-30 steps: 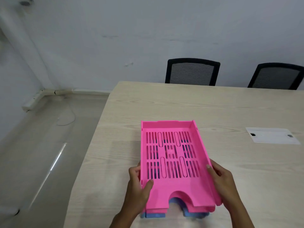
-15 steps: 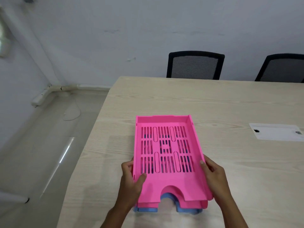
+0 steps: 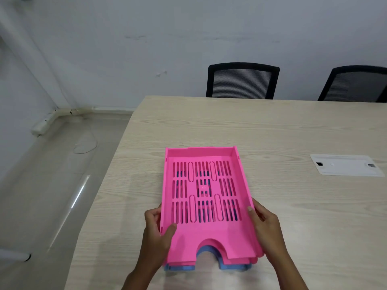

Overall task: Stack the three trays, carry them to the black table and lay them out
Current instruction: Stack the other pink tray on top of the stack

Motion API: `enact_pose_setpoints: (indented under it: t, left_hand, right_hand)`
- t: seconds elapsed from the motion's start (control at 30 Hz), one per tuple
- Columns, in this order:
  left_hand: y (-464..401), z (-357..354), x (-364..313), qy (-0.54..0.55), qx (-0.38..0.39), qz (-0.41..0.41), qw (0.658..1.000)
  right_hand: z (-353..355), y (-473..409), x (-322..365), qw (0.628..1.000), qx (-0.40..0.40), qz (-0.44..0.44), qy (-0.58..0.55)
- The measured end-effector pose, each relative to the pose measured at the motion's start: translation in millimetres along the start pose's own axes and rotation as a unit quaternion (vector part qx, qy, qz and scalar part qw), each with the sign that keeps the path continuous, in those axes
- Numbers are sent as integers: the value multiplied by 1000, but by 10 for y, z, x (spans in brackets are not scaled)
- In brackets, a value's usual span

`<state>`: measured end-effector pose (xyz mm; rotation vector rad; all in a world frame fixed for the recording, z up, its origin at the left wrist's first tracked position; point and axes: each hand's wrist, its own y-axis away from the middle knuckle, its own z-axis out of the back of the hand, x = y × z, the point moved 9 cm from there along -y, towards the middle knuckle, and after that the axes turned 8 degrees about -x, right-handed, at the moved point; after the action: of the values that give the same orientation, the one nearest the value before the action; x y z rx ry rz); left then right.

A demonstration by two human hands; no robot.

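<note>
Three slotted plastic trays are nested in one stack on the light wooden table. A pink tray lies on top, a second pink tray shows only as an edge under it, and a blue tray is at the bottom. My left hand grips the stack's left side with the thumb inside the top tray. My right hand holds the right side. The stack's near end sits close to the table's front edge. No black table is in view.
Two black mesh chairs stand behind the table's far edge. A white cable hatch is set into the tabletop at the right. To the left lies bare grey floor with a loose cable near the wall.
The view has tilted and shifted a little, so the stack sits slightly more left and lower in the frame. Both hands keep the same grip on the stack's sides.
</note>
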<state>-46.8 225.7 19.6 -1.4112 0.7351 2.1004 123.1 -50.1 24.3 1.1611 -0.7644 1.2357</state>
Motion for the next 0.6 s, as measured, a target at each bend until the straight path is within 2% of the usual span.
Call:
enact_pose_setpoints:
  t: [0.43,0.6]
  left_hand:
    - [-54,4,-30,-1,20,5,1000]
    - [-146,27,-59,29,21,13,999]
  right_hand:
    - [96,86,-84,999,-49,-1,-9]
    - [99,29,-131,999,-47,-15,-17]
